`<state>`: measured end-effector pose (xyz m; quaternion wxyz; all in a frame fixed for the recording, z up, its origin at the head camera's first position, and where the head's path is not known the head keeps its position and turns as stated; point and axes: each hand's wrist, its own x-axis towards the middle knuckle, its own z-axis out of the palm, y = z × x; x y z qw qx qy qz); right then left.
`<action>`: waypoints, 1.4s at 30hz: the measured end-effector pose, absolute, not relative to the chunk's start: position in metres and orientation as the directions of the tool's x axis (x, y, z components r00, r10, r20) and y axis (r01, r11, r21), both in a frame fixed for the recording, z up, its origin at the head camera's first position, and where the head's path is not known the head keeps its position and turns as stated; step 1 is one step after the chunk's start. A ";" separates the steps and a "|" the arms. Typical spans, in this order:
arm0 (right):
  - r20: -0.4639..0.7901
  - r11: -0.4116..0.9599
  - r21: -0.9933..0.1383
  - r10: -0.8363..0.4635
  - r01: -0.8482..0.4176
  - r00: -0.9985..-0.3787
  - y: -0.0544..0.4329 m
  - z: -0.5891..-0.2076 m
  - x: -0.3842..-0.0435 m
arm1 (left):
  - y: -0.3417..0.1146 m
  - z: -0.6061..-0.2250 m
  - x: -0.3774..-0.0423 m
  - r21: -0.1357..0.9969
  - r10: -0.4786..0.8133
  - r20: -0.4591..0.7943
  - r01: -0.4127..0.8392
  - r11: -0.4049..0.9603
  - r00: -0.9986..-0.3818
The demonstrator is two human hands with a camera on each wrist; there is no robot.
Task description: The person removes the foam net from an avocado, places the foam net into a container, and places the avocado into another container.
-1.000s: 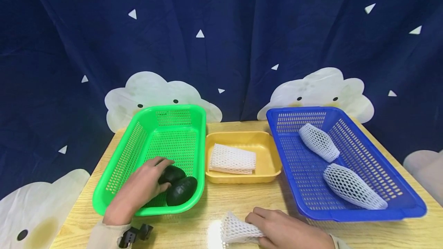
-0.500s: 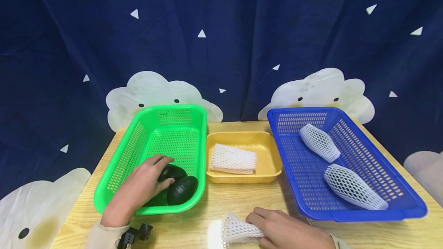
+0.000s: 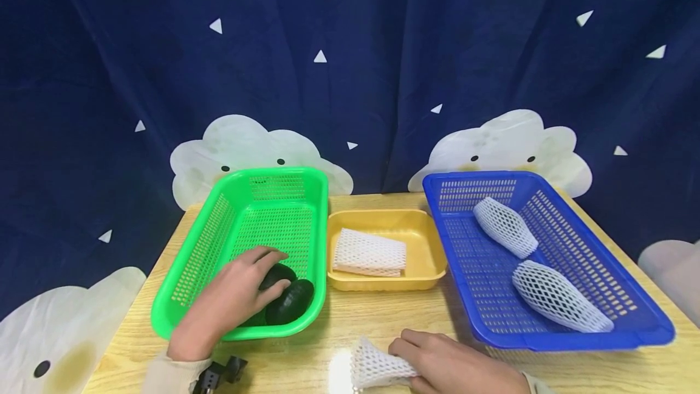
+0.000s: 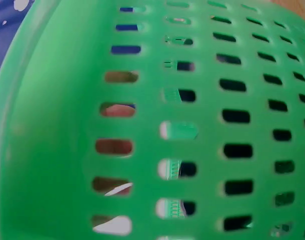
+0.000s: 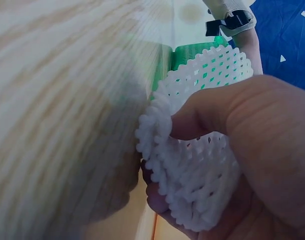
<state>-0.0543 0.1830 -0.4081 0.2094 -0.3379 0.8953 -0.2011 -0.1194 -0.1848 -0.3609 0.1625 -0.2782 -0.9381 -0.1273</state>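
Grip: a dark oval avocado (image 3: 276,275) is being clasped by the curled left hand (image 3: 229,303) at the green perforated plastic basket's (image 3: 191,260) near right corner. A white foam mesh sleeve (image 3: 374,365) is being pinched by the right hand (image 3: 451,365) at the wooden table's (image 3: 383,321) near edge, lying rightward of the avocado, long axis crosswise.

I see a table (image 3: 383,321) of pale wood with a fine grain and a faint sheen. The green basket (image 3: 191,272) and blue basket (image 3: 629,272) look like smooth perforated plastic, slightly glossy; the yellow tray (image 3: 426,248) is smooth plastic too. The foam net (image 3: 374,365) under my right hand (image 3: 454,366) is soft white mesh foam, matt. The two dark avocados (image 3: 290,303) have a dull, pebbly skin. The backdrop (image 3: 350,47) is matt blue cloth
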 end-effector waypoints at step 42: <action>0.313 0.540 -0.231 -0.746 -0.809 -0.588 0.189 -0.356 -0.048 | -0.160 -0.354 -0.104 0.054 0.588 0.487 0.695 0.717 -0.645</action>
